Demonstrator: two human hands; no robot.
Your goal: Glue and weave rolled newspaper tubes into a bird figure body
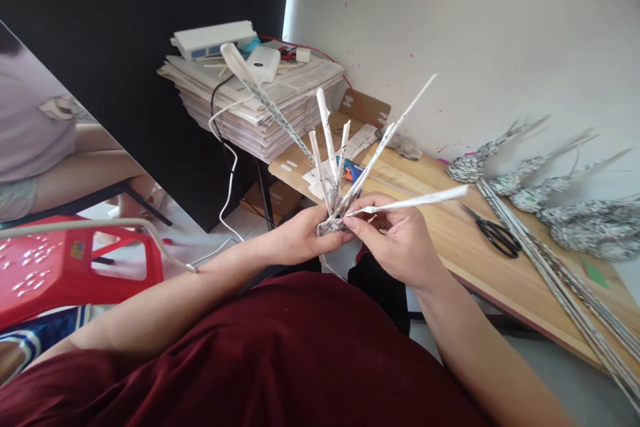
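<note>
Seven pale, print-flecked paper tubes (327, 133) are fanned from one small woven base (327, 227), gripped above the lap (377, 290) by the left hand (303, 237). One tube (425, 200) is pinched by the right hand (400, 240).

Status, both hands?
Left hand gripping small woven newsprint base. Right hand pinching long white paper tube. Black-handled scissors on pale wooden table, apart from hands.

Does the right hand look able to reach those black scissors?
Probably yes, once free: the right hand pinches a paper tube, but the black scissors lie in plain view on the wooden table, same side.
</note>
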